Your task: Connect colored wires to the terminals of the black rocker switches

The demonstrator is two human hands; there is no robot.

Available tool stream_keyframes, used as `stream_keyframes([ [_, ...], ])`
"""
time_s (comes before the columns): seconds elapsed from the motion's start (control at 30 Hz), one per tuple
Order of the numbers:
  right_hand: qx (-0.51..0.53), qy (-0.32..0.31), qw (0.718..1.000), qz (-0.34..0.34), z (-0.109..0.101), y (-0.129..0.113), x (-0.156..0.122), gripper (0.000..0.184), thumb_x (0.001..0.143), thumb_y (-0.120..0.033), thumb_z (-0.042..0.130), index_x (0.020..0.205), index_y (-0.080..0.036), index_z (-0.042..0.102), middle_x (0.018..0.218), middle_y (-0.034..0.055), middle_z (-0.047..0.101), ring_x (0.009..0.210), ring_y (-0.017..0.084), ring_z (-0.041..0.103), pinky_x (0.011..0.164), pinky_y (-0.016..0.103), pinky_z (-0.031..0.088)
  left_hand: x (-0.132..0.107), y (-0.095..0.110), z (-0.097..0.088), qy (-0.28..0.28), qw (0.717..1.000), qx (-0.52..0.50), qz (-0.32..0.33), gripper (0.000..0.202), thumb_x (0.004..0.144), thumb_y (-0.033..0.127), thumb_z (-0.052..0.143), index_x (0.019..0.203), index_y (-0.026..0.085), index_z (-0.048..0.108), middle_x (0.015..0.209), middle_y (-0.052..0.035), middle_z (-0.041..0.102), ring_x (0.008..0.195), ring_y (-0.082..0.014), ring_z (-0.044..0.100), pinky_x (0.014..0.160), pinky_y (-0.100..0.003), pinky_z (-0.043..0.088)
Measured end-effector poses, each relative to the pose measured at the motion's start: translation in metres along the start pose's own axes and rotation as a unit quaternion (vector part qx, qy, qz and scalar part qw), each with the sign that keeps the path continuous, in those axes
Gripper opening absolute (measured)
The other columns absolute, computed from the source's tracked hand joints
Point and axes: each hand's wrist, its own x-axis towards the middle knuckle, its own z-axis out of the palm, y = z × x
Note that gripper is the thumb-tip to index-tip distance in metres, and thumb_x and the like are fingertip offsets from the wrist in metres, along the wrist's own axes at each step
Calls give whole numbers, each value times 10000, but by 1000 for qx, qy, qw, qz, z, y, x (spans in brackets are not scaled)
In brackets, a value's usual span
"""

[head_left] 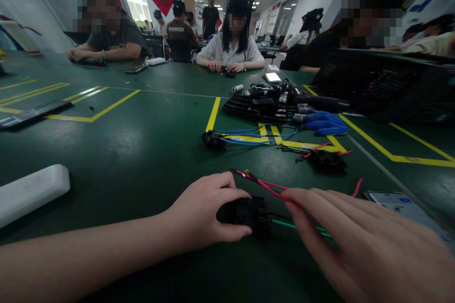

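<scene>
My left hand (pixel 213 203) is closed round a small black plastic housing (pixel 247 213) with metal contacts on its right side, low over the green table. My right hand (pixel 348 232) pinches red wires (pixel 265 187) between thumb and fingertips. Their bare terminal ends point left, above the housing. A green wire (pixel 284 223) and a dark one run from the housing to the right and pass behind my right hand. Part of the housing is hidden by my left fingers.
Ahead lie a black part with blue wires (pixel 213 140), another with red wires (pixel 327 161), a pile of black cables (pixel 270 97) and a blue glove (pixel 325 123). A white bar (pixel 35 189) is at left, a phone (pixel 405 203) at right. Other people sit around the table.
</scene>
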Motion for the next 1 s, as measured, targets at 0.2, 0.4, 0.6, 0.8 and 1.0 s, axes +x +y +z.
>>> stream_keyframes([
  [0.2, -26, -31, 999, 9, 18, 14, 15, 335, 919, -127, 377, 1032, -170, 689, 786, 56, 657, 696, 200, 632, 557, 316, 436, -1, -1, -3, -7, 1000, -6, 6, 397, 745, 339, 783, 1120, 237, 702, 945, -21, 578, 869, -201, 582, 774, -324, 477],
  [0.4, 27, -67, 997, 13, 35, 22, 15, 371, 935, -123, 399, 1171, -184, 679, 1037, 115, 650, 953, 257, 579, 791, 410, 485, -1, -1, -3, -4, 1000, -12, 7, 395, 745, 337, 780, 1113, 217, 703, 942, -30, 580, 864, -211, 580, 785, -346, 480],
  [0.6, 156, -99, 982, 45, 24, 18, 17, 249, 974, -225, 424, 988, -210, 672, 900, 61, 679, 806, 200, 636, 688, 331, 513, -4, -1, -5, 3, 1000, -21, -6, 386, 713, 319, 776, 1070, 198, 695, 941, -29, 586, 875, -215, 583, 818, -367, 486],
  [0.8, 273, -287, 912, 107, 12, 21, 11, 273, 978, -244, 467, 790, -267, 664, 743, -50, 710, 656, 127, 669, 573, 205, 501, -6, -2, -7, 9, 1000, -14, -19, 371, 726, 329, 747, 1068, 202, 682, 958, -30, 578, 880, -212, 581, 845, -379, 484],
  [1.0, 277, -310, 901, 126, 14, 27, 8, 215, 956, -252, 507, 799, -267, 653, 743, -52, 705, 651, 123, 665, 548, 195, 477, -5, -4, -7, -13, 999, -2, -38, 407, 740, 396, 788, 1099, 237, 680, 988, -26, 574, 919, -230, 573, 857, -405, 473],
])
